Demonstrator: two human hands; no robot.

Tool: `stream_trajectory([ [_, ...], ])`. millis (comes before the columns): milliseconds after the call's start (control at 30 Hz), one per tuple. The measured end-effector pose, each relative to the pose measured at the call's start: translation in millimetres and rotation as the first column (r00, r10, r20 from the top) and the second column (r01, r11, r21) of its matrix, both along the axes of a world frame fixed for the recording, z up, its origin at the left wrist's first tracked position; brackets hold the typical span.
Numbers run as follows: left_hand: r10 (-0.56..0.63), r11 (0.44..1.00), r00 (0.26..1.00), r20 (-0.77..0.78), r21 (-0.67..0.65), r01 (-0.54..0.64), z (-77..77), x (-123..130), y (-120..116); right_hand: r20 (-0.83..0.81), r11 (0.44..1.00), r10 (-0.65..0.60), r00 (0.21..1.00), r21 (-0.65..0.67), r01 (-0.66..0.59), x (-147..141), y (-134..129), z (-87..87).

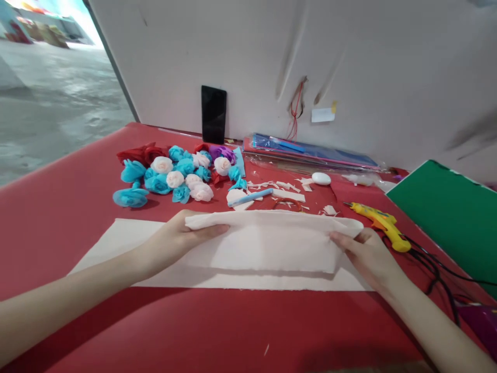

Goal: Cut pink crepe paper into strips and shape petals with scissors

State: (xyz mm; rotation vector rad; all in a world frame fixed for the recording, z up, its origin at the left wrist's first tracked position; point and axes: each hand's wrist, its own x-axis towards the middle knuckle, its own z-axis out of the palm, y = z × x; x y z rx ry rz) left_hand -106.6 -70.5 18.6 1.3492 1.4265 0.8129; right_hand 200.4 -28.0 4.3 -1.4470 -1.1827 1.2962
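Observation:
A folded white sheet (267, 243) is held up between my two hands, its folded edge at the top and its lower edge hanging down. My left hand (190, 233) pinches the left end, thumb on the near side. At the right end, my right hand (359, 248) grips the sheet between thumb and fingers. Beneath it a larger pale sheet (112, 243) lies flat on the red table (217, 326). Just beyond the held sheet are a light-blue stick (250, 198) and white paper scraps (289, 195).
Blue, white, red and purple fabric-like flowers (157, 181) lie at the back left. A black phone (213, 115) leans on the wall. Wrapped coloured sheets (310, 153) and a white oval object (321, 178) lie behind. Rightward are a yellow glue gun (382, 223), black cables and a green board (454, 223).

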Motion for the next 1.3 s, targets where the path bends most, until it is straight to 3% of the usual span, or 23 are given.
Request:
stream_trajectory([
  [67, 0.071, 0.992, 0.990, 0.125, -0.112, -0.057, 0.3, -0.2, 0.8, -0.030, 1.000, -0.016, 0.999, -0.007, 0.016, 0.6, 0.8, 2.1],
  [167, 0.119, 0.960, 0.950, 0.290, -0.277, -0.036, -3.0, -1.5, 1.6, -0.069, 0.999, -0.034, 0.997, -0.015, 0.033, -0.3, -0.3, 4.2],
  [300, 0.181, 0.934, 0.911, 0.370, -0.355, -0.041, -5.8, -0.8, 2.2, -0.106, 0.998, -0.064, 0.992, 0.007, 0.065, -0.6, -1.8, 5.8],
  [500, 0.218, 0.935, 0.877, 0.429, -0.351, -0.061, -1.9, 5.5, 1.3, -0.113, 0.991, -0.110, 0.988, 0.068, 0.118, 1.6, -2.7, 10.6],
  [667, 0.316, 0.894, 0.858, 0.406, -0.430, -0.126, 1.6, 5.1, 1.4, -0.135, 0.987, -0.079, 0.988, 0.128, 0.096, 2.6, 1.0, 10.7],
  [967, 0.360, 0.878, 0.851, 0.382, -0.446, -0.172, 5.8, 4.6, 2.2, -0.152, 0.999, 0.012, 0.988, 0.053, -0.004, 0.6, -2.3, 3.4],
  [1167, 0.312, 0.899, 0.870, 0.381, -0.414, -0.141, 5.5, 9.4, 1.2, -0.116, 0.999, -0.006, 0.993, 0.050, 0.012, 2.9, 0.0, 5.9],
  [1300, 0.243, 0.923, 0.917, 0.317, -0.366, -0.118, 3.3, -3.9, 1.3, -0.078, 0.999, -0.001, 0.997, 0.048, 0.004, 11.6, 5.5, 13.8],
])
